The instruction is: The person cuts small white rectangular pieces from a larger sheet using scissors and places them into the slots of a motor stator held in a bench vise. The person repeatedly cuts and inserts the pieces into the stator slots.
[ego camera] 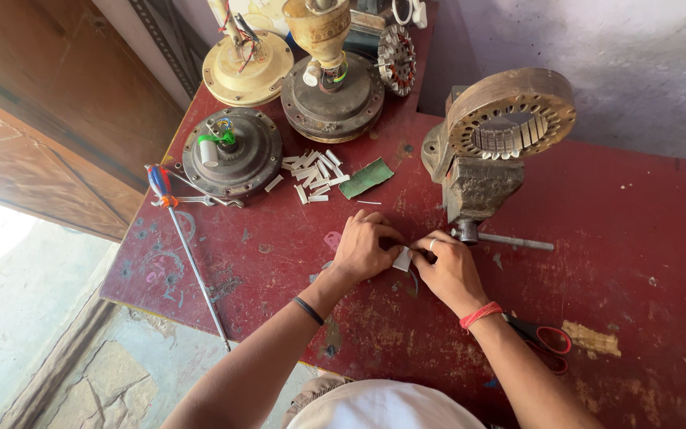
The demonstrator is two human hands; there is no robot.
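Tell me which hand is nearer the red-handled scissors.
Right. The right hand is just up-left of the scissors, by its forearm; the left hand lies farther left.

A worn red desk (637, 238) fills the middle. At 1 o'clock rises a pale, scuffed wall (621, 56). At 10 o'clock stands a brown wooden door (49, 119). At 8 o'clock, bright daylight washes a cracked stone floor (57, 349).

small white paper slip (402, 258), kinda folded, being pinched between both hands' fingertips, sitting just above the red counter (637, 238), only a little bit of it showing past the fingers, lying right in front of the vise, edges looking creased
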